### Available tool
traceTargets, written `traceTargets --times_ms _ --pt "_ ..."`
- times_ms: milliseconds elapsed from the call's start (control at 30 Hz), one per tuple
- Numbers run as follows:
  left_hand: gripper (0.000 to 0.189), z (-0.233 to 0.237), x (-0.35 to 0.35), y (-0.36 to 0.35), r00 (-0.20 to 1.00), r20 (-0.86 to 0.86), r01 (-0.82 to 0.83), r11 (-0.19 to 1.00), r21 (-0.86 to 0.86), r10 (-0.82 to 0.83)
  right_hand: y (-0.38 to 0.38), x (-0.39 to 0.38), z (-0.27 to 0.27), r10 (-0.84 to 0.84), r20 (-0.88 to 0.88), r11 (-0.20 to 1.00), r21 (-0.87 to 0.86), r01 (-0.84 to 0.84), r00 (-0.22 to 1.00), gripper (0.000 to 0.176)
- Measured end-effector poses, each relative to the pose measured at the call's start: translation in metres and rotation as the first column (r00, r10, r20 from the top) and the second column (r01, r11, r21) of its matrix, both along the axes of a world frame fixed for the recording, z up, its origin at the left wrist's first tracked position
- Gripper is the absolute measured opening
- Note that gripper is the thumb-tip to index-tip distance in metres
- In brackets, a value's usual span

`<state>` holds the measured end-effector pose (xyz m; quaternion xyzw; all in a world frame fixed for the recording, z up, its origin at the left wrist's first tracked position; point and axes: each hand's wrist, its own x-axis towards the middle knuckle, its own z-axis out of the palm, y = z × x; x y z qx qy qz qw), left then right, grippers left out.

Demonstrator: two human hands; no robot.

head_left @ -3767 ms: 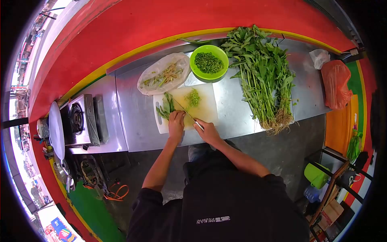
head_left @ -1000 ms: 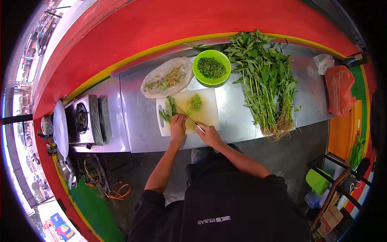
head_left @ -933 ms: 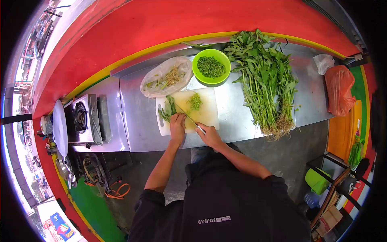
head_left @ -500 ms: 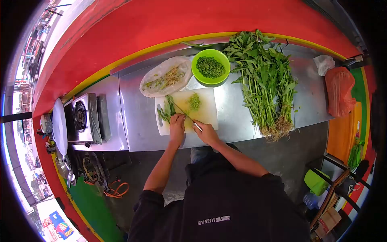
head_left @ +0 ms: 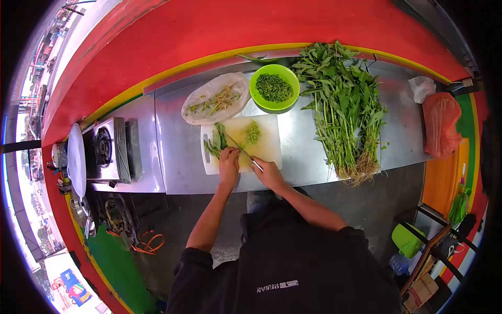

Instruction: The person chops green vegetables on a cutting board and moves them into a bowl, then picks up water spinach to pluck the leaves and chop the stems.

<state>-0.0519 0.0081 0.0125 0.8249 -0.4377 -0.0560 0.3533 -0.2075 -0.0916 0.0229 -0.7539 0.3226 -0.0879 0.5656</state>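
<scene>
A pale cutting board (head_left: 266, 157) lies on the metal counter. On its left part my left hand (head_left: 229, 161) is closed on a bunch of leafy greens (head_left: 215, 142), whose leaves spread away from me. My right hand (head_left: 267, 172) grips the handle of a knife (head_left: 243, 150); the blade slants up and left across the board, close to my left fingers and the stems. Chopped light-green bits (head_left: 252, 132) are heaped on the board beyond the knife. Behind the board stands a green bowl (head_left: 295, 94) holding finely cut dark greens.
An open plastic bag (head_left: 196, 118) with rooty trimmings lies left of the bowl. A large pile of leafy stalks (head_left: 342, 110) with roots covers the counter's right part. Farther right are a white bag (head_left: 421, 88) and a red bag (head_left: 441, 124). A stove (head_left: 107, 152) stands far left.
</scene>
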Motion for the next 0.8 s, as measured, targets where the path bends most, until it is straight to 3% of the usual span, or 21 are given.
traceTargets --times_ms 167,533,800 --pt "0.012 -0.002 0.0 0.0 0.999 -0.031 -0.025 1.0 0.01 0.026 0.005 -0.013 0.005 0.012 -0.004 0.998 0.063 -0.012 1.0 0.036" --pt "0.015 -0.005 0.0 0.006 1.0 -0.021 0.016 1.0 0.018 -0.016 0.0 -0.002 -0.001 0.038 -0.048 0.999 0.002 -0.038 0.998 0.037" --pt "0.013 -0.008 0.0 0.003 0.999 -0.029 -0.027 1.0 -0.015 0.027 0.006 -0.021 0.003 0.039 0.059 0.999 -0.001 -0.039 0.998 0.038"
